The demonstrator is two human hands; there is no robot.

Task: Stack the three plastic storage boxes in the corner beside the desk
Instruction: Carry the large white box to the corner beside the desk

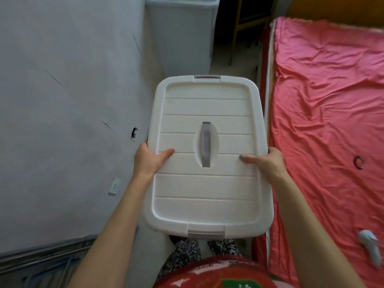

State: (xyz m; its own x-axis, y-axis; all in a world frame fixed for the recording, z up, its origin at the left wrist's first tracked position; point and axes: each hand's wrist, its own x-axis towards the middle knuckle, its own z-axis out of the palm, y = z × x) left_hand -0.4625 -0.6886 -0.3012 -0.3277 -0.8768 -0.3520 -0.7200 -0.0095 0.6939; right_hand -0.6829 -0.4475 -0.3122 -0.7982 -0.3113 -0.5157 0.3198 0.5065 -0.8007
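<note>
Head view is showing 1 white storage box [207, 188] between my 2 hands. I am gripping its sides, left hand [148, 160] and right hand [268, 163], thumbs pressing the lid.

A white plastic storage box [205, 190] was seen from above, lid up and roughly level, its long axis running away from the viewer. The lid was closed, ribbed with shallow crosswise grooves inside a raised rim. A grey handle [206, 144] lay flat in an oval recess at its centre. Grey latches sat at the far end [207, 77] and near end [205, 233].
</note>
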